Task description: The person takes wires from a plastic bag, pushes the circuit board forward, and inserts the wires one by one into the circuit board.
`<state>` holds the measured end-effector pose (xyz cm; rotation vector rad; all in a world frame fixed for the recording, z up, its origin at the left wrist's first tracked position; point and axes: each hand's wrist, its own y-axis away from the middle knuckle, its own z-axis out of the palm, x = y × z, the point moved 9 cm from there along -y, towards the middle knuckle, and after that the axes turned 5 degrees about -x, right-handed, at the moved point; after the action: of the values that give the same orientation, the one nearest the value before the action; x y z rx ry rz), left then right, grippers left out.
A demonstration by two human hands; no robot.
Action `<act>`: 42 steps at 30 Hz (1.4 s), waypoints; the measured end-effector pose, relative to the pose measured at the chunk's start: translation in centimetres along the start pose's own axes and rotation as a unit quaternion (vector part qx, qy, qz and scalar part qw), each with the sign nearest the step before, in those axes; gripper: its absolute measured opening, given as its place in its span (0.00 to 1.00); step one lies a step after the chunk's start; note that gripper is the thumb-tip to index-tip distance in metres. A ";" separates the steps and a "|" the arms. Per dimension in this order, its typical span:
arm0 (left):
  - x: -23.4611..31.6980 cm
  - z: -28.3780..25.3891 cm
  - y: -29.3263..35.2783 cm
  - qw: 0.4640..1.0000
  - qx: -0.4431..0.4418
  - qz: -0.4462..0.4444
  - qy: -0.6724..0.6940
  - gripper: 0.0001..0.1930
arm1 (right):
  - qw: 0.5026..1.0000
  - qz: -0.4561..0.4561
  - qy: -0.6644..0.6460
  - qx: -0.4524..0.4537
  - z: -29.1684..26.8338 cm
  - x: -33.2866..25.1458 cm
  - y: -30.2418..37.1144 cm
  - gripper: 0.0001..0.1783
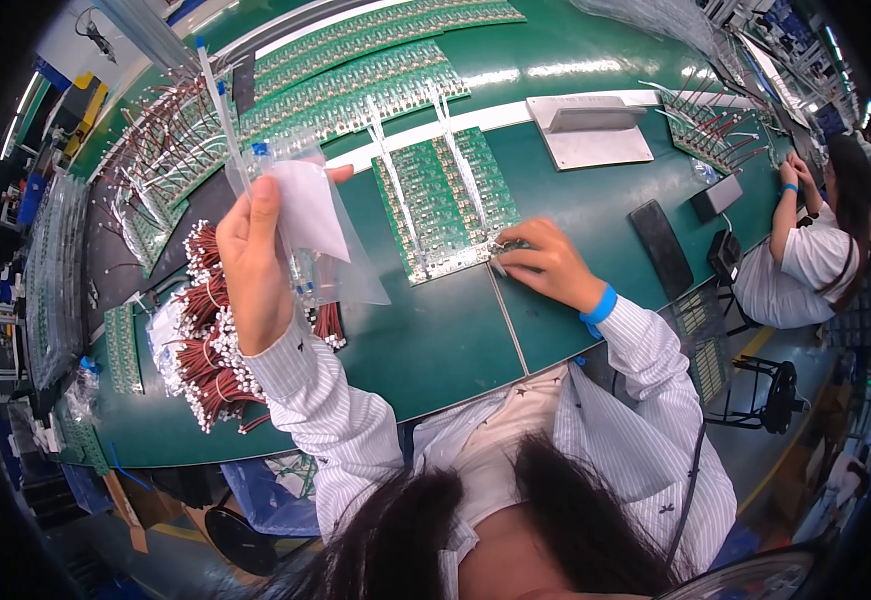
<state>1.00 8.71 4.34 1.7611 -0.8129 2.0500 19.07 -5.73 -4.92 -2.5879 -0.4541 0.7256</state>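
Observation:
My left hand (255,262) is raised over the left part of the table, closed around a clear plastic bag (358,277). A white paper shows in the bag, along with small parts I cannot make out. Below and right of it lies a green circuit board panel (445,190), flat on the table. Two bundles of white wires (464,172) stretch across the panel and past its far edge. At the panel's near right corner is my right hand (547,262), thumb and fingers pinched together. What is between those fingertips is too small to tell.
Bundled red-brown wires (217,375) with white connectors lie at left. Rows of circuit boards (355,95) line the far side. A metal fixture (588,135), a black slab (661,248) and a wired board (710,135) are to the right. A co-worker (805,240) sits at far right.

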 end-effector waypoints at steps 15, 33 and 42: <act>0.5 -0.6 0.1 1.000 0.010 0.007 0.028 0.21 | 0.674 0.441 -0.591 0.030 2.5 8.0 4.4 0.20; 1.9 -2.1 0.8 0.998 0.048 0.032 0.021 0.23 | 0.975 -0.160 0.114 -0.104 8.1 -11.9 -2.4 0.15; 2.4 -1.6 1.2 0.998 0.032 0.041 0.022 0.23 | 0.929 -0.110 0.330 -0.125 11.0 -9.7 -3.3 0.19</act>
<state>-1.37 8.46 6.28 1.7361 -0.8277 2.1821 4.50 -3.56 -7.87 -2.7379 -0.6235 -0.3094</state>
